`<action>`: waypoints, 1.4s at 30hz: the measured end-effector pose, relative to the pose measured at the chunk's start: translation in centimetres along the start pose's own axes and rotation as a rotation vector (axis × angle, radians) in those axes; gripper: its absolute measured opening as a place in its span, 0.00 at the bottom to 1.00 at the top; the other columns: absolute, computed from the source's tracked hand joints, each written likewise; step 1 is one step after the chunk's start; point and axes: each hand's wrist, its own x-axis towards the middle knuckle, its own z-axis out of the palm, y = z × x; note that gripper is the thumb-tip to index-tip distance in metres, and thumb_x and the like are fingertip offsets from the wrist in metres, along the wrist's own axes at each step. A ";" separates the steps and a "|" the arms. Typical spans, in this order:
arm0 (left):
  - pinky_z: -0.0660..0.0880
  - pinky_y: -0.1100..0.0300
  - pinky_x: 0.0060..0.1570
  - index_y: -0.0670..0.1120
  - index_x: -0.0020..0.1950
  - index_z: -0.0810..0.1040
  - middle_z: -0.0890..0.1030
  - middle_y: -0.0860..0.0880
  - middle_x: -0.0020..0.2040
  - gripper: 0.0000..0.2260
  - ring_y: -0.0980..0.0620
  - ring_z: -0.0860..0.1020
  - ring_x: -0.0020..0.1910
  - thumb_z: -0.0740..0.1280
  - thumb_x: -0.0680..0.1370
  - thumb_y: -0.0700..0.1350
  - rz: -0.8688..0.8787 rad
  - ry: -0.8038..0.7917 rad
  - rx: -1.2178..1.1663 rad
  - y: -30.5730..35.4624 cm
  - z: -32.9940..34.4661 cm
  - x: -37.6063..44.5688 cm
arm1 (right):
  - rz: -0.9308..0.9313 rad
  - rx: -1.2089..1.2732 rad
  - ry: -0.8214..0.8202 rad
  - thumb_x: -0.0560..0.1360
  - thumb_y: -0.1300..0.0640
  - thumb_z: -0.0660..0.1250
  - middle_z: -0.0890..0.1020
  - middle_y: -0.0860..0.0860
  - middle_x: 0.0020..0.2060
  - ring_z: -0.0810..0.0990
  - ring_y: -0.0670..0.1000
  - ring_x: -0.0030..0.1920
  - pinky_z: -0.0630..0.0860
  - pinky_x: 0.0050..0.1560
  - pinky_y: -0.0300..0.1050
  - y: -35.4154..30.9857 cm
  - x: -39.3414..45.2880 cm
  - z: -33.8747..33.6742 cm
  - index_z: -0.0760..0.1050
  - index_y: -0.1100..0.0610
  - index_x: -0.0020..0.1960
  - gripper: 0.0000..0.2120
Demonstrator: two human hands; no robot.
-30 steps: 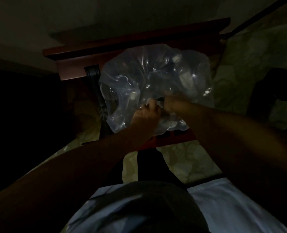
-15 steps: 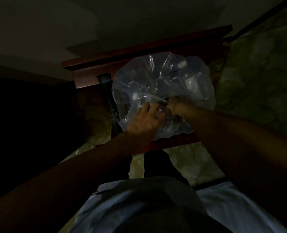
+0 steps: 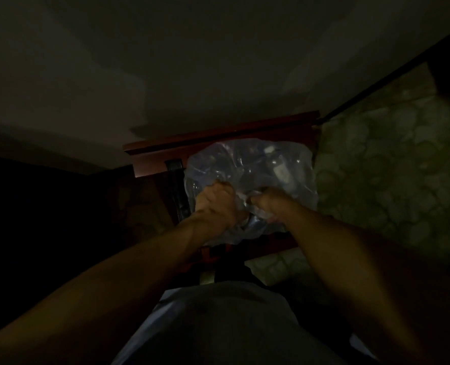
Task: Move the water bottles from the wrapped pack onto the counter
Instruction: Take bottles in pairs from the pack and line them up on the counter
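The room is dim. A pack of water bottles in crinkled clear plastic wrap rests on a reddish wooden counter. Bottle shapes and a pale cap show faintly through the wrap; single bottles are hard to make out. My left hand is clenched on the near left part of the wrap. My right hand is clenched on the wrap just to its right, the two fists a short gap apart.
A pale wall rises behind the counter. A green patterned surface lies to the right. A dark strap-like object hangs at the counter's left side. The left of the view is black.
The view has tilted, so the pack sits lower and to the right in frame. My left hand has closed from loose fingers into a fist on the wrap, and the fists have drawn slightly apart.
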 end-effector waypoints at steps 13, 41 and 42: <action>0.83 0.53 0.46 0.44 0.65 0.75 0.79 0.44 0.53 0.33 0.45 0.84 0.41 0.69 0.69 0.66 -0.246 -0.274 -0.335 -4.2 -7.3 -3.8 | 0.086 -0.004 -0.177 0.77 0.57 0.66 0.76 0.55 0.38 0.74 0.51 0.33 0.75 0.23 0.40 -3.9 -11.4 -2.8 0.70 0.64 0.68 0.21; 0.80 0.58 0.31 0.40 0.53 0.79 0.86 0.44 0.39 0.17 0.49 0.85 0.34 0.77 0.69 0.47 -0.086 -0.074 -1.585 -14.4 -9.9 -15.0 | -0.499 0.336 -0.060 0.63 0.37 0.76 0.87 0.51 0.43 0.87 0.53 0.43 0.82 0.40 0.44 -12.0 -21.3 2.6 0.74 0.53 0.59 0.31; 0.78 0.60 0.29 0.41 0.51 0.79 0.86 0.45 0.37 0.16 0.51 0.85 0.32 0.77 0.69 0.47 -0.050 -0.049 -1.586 -14.4 -10.0 -15.7 | -0.541 0.352 -0.085 0.64 0.39 0.76 0.87 0.51 0.44 0.86 0.54 0.45 0.82 0.41 0.45 -12.2 -21.7 2.9 0.73 0.52 0.59 0.30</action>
